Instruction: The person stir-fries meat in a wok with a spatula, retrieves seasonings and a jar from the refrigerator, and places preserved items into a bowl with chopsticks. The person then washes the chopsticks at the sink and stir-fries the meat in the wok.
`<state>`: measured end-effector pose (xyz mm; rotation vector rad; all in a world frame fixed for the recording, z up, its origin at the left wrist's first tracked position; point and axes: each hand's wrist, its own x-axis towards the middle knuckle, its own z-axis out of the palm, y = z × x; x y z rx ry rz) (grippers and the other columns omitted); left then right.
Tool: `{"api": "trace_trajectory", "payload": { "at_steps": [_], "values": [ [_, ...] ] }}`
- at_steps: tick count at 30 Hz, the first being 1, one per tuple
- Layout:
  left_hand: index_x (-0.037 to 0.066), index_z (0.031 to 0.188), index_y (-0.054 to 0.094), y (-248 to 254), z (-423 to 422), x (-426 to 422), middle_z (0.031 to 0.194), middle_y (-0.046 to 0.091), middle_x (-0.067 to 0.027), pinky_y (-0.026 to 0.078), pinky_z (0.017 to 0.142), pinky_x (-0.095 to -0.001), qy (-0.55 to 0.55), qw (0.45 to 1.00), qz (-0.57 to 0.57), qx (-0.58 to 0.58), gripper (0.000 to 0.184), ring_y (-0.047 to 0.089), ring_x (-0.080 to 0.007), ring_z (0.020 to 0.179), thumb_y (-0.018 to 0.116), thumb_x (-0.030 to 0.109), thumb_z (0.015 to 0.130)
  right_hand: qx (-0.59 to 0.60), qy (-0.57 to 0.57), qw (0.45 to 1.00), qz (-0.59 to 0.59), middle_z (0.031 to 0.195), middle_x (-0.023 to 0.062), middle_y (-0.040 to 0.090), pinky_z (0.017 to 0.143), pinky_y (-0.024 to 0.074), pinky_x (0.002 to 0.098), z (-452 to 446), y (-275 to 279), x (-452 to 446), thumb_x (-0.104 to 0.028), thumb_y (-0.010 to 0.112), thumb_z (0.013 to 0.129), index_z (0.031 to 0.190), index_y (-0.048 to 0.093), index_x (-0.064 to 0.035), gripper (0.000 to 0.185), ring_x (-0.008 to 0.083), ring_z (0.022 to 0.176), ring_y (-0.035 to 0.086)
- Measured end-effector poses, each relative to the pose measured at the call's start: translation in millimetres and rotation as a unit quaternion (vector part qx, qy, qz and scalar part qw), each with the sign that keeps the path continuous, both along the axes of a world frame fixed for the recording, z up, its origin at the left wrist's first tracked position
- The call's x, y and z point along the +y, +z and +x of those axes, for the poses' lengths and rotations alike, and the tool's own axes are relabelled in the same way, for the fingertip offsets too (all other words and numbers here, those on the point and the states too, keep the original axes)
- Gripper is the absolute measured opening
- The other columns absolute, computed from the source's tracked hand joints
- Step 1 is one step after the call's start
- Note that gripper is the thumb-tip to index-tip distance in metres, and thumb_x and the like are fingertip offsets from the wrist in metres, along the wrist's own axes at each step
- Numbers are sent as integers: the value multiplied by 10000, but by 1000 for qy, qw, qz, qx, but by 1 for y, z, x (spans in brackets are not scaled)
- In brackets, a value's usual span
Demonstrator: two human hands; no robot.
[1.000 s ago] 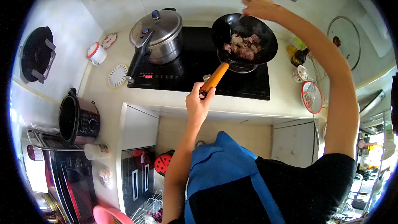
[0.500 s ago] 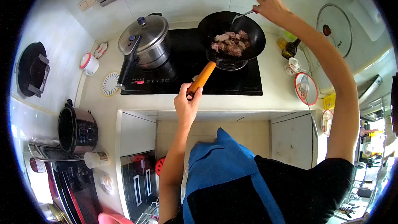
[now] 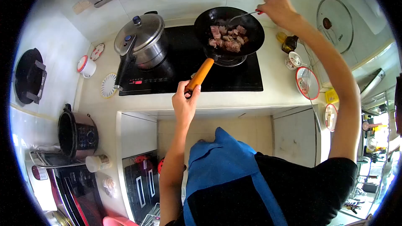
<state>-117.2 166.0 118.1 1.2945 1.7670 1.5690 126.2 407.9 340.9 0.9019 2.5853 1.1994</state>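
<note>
My left hand (image 3: 184,101) is wrapped round the end of the orange handle (image 3: 201,75) of a black wok (image 3: 254,33). The wok sits on the right side of the black cooktop (image 3: 176,81), with pieces of browned meat (image 3: 230,41) in it. Above the wok's right rim, my right hand (image 3: 277,10) grips a metal spatula (image 3: 243,15) by its end. The spatula's other end reaches down behind the meat, where its tip is hard to make out.
A pressure cooker (image 3: 148,37) stands left of the wok, its long handle over the cooktop's front. On the right are a dark bottle (image 3: 289,44), a patterned cup (image 3: 293,60) and a red-rimmed bowl (image 3: 307,83). A black pot (image 3: 77,134) stands at the left.
The camera view has shifted. The spatula has swung from the wok's back rim to lie across its right rim, and the meat pieces have moved about. My left hand still holds the handle.
</note>
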Motion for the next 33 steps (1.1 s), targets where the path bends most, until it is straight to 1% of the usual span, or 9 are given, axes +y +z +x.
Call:
{"api": "trace_trajectory", "payload": {
  "at_steps": [1, 2, 5, 8, 10, 13, 20, 25, 33],
  "values": [
    [28, 979, 583, -1, 0, 1, 745, 633, -83, 454, 574, -269, 7, 1000, 1, 3, 265, 545, -141, 599, 691, 221, 832, -14, 8, 1000, -10, 899, 75, 600, 665, 520, 350, 7, 10, -10, -93, 579, 783, 1006, 636, -170, 243, 247, 797, 652],
    [7, 989, 574, -5, 0, 3, 695, 590, -26, 409, 469, -209, 4, 999, 41, 26, 223, 499, -60, 533, 669, 155, 852, -15, 5, 1000, -11, 899, 75, 600, 665, 520, 350, 10, 10, -18, -93, 579, 783, 1006, 636, -170, 243, 247, 797, 652],
    [5, 987, 573, -4, 0, 3, 702, 593, -29, 412, 470, -208, -5, 999, 44, 11, 216, 500, -60, 537, 664, 150, 855, -52, 19, 997, -55, 895, 80, 605, 665, 517, 346, 10, -1, -32, -92, 580, 785, 1013, 634, -164, 246, 253, 792, 651],
    [14, 971, 580, -1, 1, 3, 704, 590, -45, 434, 532, -233, 1, 1000, 25, -2, 251, 505, -94, 575, 689, 195, 836, 20, 12, 997, -70, 901, 84, 650, 725, 525, 359, -11, -42, -24, -79, 648, 734, 920, 674, -126, 193, 258, 871, 648],
    [18, 963, 583, -1, 0, 1, 704, 589, -53, 444, 563, -246, 3, 1000, 11, -7, 268, 507, -111, 594, 701, 217, 827, 29, -37, 996, -76, 915, 99, 658, 719, 531, 379, -18, -57, -17, -90, 645, 745, 918, 672, -113, 176, 269, 877, 650],
    [3, 978, 569, -1, 2, 1, 717, 588, -24, 404, 465, -207, -4, 1000, 28, 12, 220, 485, -61, 522, 663, 162, 858, 60, -86, 990, -94, 943, 129, 664, 734, 537, 404, -10, -67, -11, -92, 628, 766, 929, 665, -89, 168, 290, 903, 652],
    [21, 960, 577, 3, 1, -1, 713, 586, -53, 439, 565, -252, -6, 1000, 1, -14, 283, 501, -112, 599, 694, 245, 832, 213, -229, 925, -218, 964, 187, 659, 764, 521, 476, 31, -42, -17, -65, 573, 739, 989, 645, -46, 261, 357, 931, 641],
    [22, 962, 577, -3, 0, 2, 722, 595, -54, 443, 567, -253, 0, 1000, 26, 0, 292, 507, -123, 600, 695, 256, 831, 176, -244, 926, -228, 961, 176, 659, 771, 515, 488, 22, -57, -31, -94, 555, 766, 1005, 648, -90, 256, 363, 932, 634],
    [21, 967, 578, 2, 0, -1, 724, 600, -55, 447, 569, -255, -10, 1000, 10, -2, 283, 508, -116, 598, 687, 249, 842, 253, -164, 918, -259, 990, 149, 653, 791, 504, 484, 24, -47, -41, -153, 540, 791, 1013, 641, -133, 245, 345, 952, 621]
  ]
}}
